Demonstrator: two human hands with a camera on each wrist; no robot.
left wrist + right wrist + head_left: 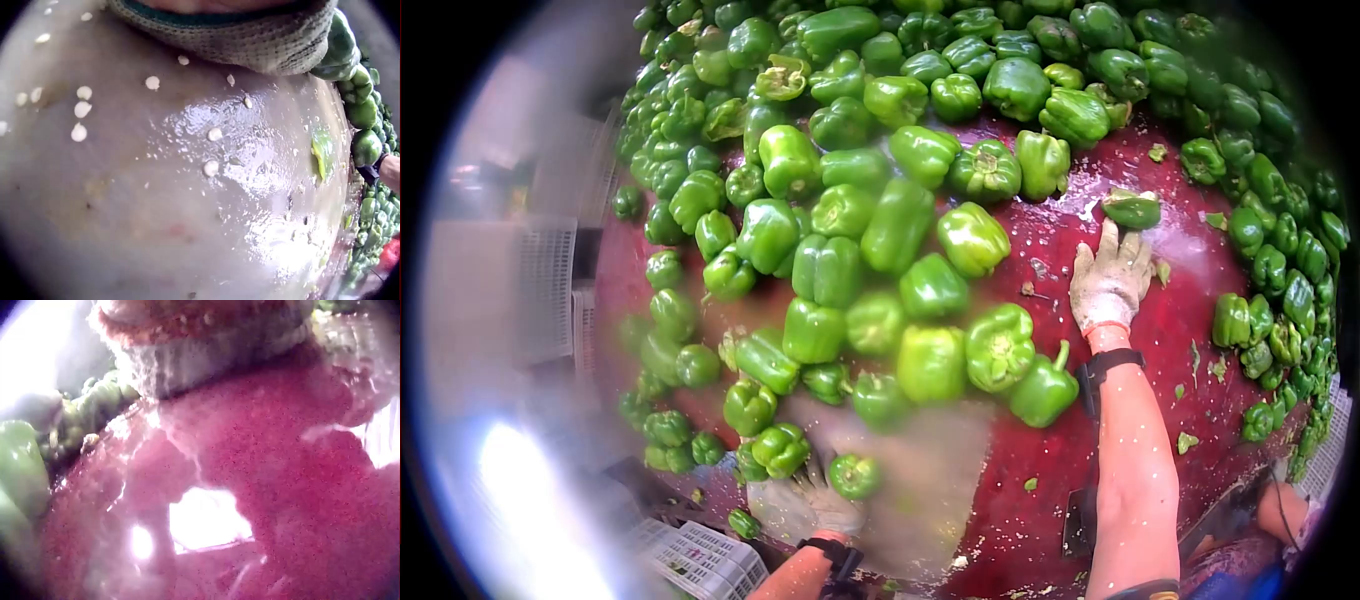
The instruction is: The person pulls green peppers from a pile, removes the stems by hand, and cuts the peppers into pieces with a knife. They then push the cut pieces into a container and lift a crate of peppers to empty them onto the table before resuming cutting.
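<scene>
Many green peppers [827, 270] lie over a wet red surface [1040, 480]. In the head view the right hand [1110, 282], in a pale soiled glove, lies with fingers extended, its fingertips at a broken dark green pepper [1133, 211]. Low in that view, the gloved left hand [815, 500] rests spread on a greyish patch, beside a small pepper [855, 476] and below another pepper [780, 450]. The left wrist view shows a glove cuff [269, 47] above pale seeds; the right wrist view shows a fuzzy glove cuff [187, 362]. Fingers are out of sight in both wrist views.
Peppers are heaped along the far side and right edge [1270, 270]. White crates stand at the left [548, 285] and bottom left [700, 560]. Leaf scraps [1187, 442] and seeds are scattered about. Part of a person [1280, 512] shows at the lower right.
</scene>
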